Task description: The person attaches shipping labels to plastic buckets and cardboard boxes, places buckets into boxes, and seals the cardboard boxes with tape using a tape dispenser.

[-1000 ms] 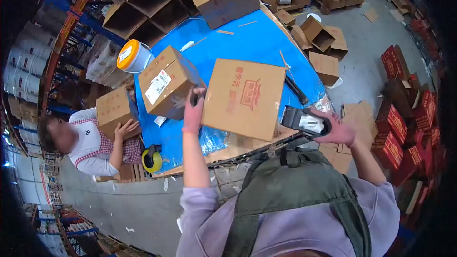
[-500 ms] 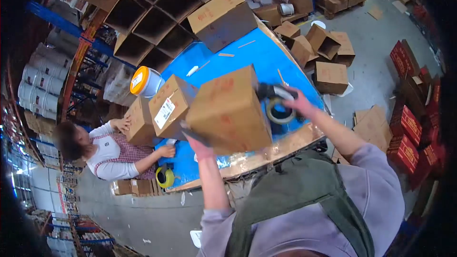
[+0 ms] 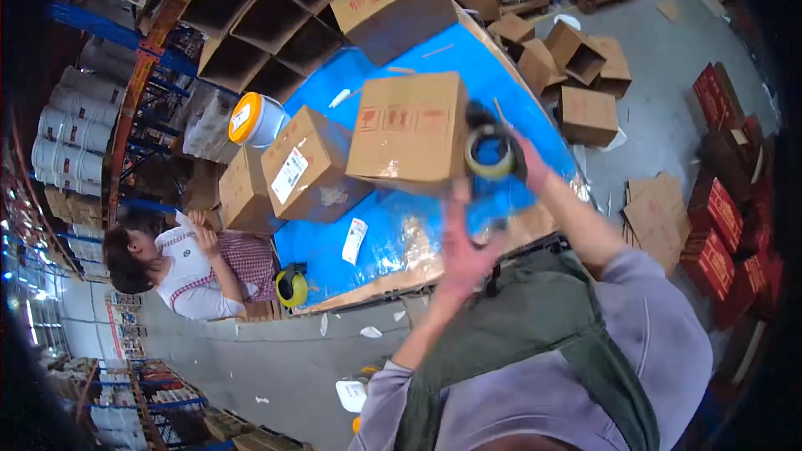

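A box (image 3: 305,167) stands on the table (image 3: 322,263), left of the carton (image 3: 408,127), before a bucket (image 3: 269,124).

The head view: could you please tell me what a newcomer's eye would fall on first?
Probably the bright blue tabletop, with a printed carton near its middle. Just right of the carton, the right hand holds a tape dispenser. An orange-lidded bucket stands out at the tabletop's left edge.

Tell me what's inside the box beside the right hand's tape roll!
The box shows only its brown outside with red printed marks; whatever's inside is covered, so I can't tell.
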{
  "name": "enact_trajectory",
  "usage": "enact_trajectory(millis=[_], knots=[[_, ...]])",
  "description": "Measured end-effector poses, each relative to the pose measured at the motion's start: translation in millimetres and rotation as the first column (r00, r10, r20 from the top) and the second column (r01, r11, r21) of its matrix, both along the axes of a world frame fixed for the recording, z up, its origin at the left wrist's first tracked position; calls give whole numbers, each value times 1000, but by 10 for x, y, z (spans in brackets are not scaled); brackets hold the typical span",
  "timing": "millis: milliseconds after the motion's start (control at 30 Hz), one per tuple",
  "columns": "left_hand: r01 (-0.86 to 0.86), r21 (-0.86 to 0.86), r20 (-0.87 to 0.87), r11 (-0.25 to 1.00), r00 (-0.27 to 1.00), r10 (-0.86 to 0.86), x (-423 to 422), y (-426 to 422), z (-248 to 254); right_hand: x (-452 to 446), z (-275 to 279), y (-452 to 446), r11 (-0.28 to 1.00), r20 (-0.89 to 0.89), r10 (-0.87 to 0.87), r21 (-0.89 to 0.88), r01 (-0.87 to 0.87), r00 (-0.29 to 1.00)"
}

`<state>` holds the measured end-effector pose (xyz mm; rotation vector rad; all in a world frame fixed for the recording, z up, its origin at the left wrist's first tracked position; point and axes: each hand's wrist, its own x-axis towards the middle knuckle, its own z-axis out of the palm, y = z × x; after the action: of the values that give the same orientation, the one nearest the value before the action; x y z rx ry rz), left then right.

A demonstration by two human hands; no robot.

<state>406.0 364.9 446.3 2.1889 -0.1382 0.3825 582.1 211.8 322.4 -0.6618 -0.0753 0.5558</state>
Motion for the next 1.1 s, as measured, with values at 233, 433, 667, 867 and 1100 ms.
enact_trajectory(millis=[233, 433, 667, 867, 1100], knots=[[102, 768, 85, 632, 962, -259, 891, 627, 373, -292, 322, -519, 981, 8, 52, -186, -50, 999], [136, 764, 48, 631, 963, -265, 1351, 463, 182, -1499, 520, -710, 740, 361, 580, -609, -286, 730], [43, 776, 58, 629, 988, -140, 1263, 216, 16, -943, 56, 1060, 687, 222, 483, -696, -209, 847], [300, 586, 116, 753, 888, -444, 926, 621, 69, -1435, 954, 889, 165, 336, 839, -906, 389, 429], [273, -39, 41, 961, 962, -272, 708, 1242, 94, -1382, 590, 317, 514, 130, 609, -816, -265, 783]])
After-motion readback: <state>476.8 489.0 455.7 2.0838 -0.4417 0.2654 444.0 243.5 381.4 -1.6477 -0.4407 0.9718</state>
